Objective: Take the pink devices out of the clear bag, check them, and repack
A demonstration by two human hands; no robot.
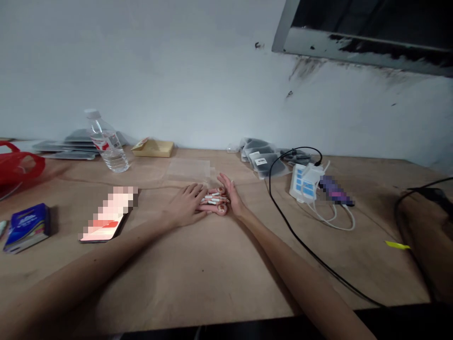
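Observation:
Several slim pink pieces with white bands and rounded, clear-looking ends [221, 208] lie in a small bundle on the wooden table, between my two hands. Their exact kind is too small to make out. My left hand [187, 204] rests palm down over the left end of the bundle, fingers stretched and partly covering it. On the other side my right hand [233, 197] stands on its edge with straight fingers, its palm against or very close to the rounded ends. Just beyond the hands lies a translucent plastic sheet or bag [189, 168].
On the left are a phone [109, 212], a blue tissue pack [28, 226], a water bottle [108, 144] and a red bag [21, 165]. Grey packets [264, 158] lie by the wall near a shallow box [154, 148]. At right, a black cable [300, 236] runs from a power strip [306, 182].

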